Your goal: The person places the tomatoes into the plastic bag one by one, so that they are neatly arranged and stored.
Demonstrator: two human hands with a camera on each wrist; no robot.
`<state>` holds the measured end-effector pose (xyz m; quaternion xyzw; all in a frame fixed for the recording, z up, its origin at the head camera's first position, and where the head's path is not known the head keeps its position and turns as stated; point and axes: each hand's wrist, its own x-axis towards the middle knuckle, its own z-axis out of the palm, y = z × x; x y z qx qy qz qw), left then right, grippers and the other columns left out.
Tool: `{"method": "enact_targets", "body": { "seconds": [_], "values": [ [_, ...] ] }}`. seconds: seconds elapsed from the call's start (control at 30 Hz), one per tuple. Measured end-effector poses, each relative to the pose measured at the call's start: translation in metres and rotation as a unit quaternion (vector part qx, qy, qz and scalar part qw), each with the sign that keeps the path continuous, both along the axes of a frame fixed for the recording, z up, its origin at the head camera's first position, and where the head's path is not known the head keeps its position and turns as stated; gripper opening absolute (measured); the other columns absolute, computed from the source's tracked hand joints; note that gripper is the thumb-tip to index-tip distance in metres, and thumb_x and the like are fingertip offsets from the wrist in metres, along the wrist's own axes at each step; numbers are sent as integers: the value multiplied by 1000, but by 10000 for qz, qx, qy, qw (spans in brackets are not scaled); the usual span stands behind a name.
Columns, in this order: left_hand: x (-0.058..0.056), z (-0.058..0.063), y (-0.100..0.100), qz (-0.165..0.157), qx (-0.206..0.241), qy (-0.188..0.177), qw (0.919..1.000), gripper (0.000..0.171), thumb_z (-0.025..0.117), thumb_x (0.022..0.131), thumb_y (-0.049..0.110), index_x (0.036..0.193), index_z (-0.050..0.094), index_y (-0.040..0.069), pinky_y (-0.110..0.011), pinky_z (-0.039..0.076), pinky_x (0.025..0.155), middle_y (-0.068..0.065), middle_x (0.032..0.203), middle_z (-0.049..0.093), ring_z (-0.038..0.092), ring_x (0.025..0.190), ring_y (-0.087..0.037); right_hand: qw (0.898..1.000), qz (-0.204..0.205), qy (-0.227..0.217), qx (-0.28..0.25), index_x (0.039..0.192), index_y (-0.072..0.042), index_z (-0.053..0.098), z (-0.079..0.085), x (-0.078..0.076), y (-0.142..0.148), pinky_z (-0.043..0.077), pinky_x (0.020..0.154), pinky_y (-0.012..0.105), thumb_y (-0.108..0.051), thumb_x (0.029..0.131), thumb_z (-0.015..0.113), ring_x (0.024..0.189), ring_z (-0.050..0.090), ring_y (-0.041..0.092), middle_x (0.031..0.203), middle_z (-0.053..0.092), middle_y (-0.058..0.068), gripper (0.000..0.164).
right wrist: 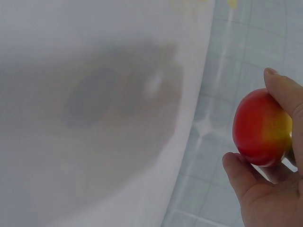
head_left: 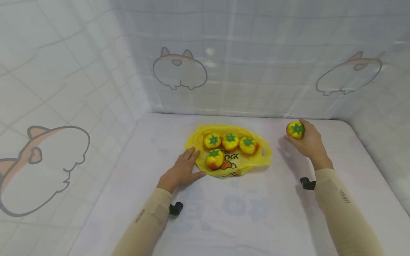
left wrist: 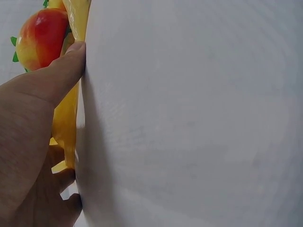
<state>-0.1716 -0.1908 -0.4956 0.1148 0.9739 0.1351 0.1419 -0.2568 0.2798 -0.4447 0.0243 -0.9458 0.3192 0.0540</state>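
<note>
A yellow plastic bag point(head_left: 246, 164) with printed lettering lies spread on the table, its edges raised around several yellow-and-red toy fruits point(head_left: 215, 159) with green star-shaped leaf tops. My left hand point(head_left: 183, 169) rests at the bag's left edge, fingers spread, thumb at the near side. In the left wrist view, the thumb touches the yellow plastic below a red-and-yellow fruit point(left wrist: 43, 39). Over the table's far right part, my right hand point(head_left: 309, 142) grips one more toy fruit point(head_left: 295, 130) between thumb and fingers. The right wrist view shows this fruit's red side point(right wrist: 253, 130), held above the table.
A pale cloth point(head_left: 217, 227) with faint prints covers the table. Whitish sheets with a grid and cartoon animals point(head_left: 180, 71) enclose the back and both sides. The back sheet meets the table's far edge close behind the bag and my right hand.
</note>
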Motion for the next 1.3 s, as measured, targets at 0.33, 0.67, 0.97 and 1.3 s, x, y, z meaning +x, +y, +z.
{"method": "enact_targets", "body": {
  "seconds": [0.33, 0.67, 0.97, 1.3],
  "values": [
    [-4, 0, 5, -21, -125, 42, 9999, 98, 60, 94, 67, 167, 16, 18, -56, 18, 126, -8, 174, -1, 5, 159, -36, 9999, 46, -84, 31, 164, -2, 14, 10, 1, -10, 35, 111, 71, -51, 95, 69, 132, 38, 53, 156, 30, 36, 101],
    [-3, -2, 3, -26, -82, 55, 9999, 98, 61, 94, 65, 166, 17, 16, -56, 17, 127, -10, 174, 0, 5, 159, -37, 9995, 291, 127, -75, 164, -3, 17, 10, 3, -24, 35, 112, 69, -44, 94, 73, 134, 39, 50, 157, 32, 33, 98],
    [-2, -2, 2, -35, -115, 73, 9999, 98, 61, 94, 66, 166, 16, 16, -56, 17, 127, -10, 174, 1, 6, 159, -37, 9982, 452, 387, 33, 163, -3, 20, 13, 7, -36, 37, 111, 68, -41, 95, 74, 133, 42, 50, 156, 33, 33, 95],
    [-2, 3, 3, -88, -83, 85, 9999, 98, 62, 94, 64, 166, 18, 14, -55, 15, 127, -11, 174, 2, 6, 159, -37, 9970, 593, 475, 116, 163, -3, 19, 12, 8, -41, 38, 112, 67, -39, 95, 74, 135, 42, 51, 158, 32, 32, 94]
  ]
}}
